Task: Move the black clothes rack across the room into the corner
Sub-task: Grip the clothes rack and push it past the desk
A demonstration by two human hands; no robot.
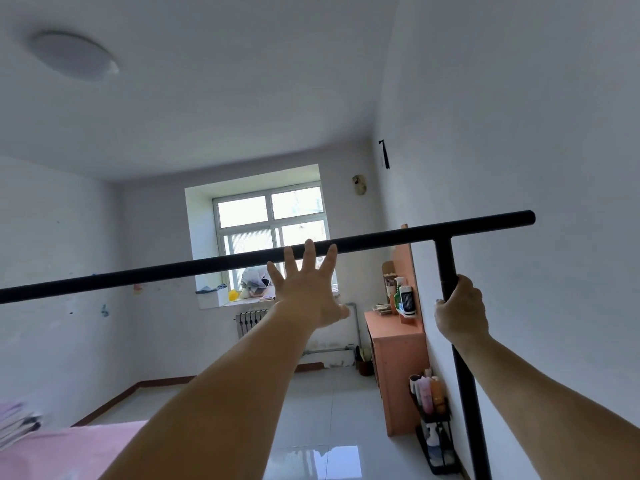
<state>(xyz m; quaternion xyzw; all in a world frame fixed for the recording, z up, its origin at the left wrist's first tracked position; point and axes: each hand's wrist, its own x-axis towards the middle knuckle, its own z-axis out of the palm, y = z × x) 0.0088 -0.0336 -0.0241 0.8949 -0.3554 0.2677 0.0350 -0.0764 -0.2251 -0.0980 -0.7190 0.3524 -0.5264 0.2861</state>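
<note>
Across mid-frame, from 9 to 2 o'clock, runs the black clothes rack (207, 268), top bar tilted, upright post dropping at 4 o'clock along the right wall. Left hand (306, 289) spread, fingers splayed against the bar, not wrapped around it. Right hand (460, 311) clenched around the post. Window (272, 230) at 12 behind; orange cabinet (398, 358) nearby.
</note>
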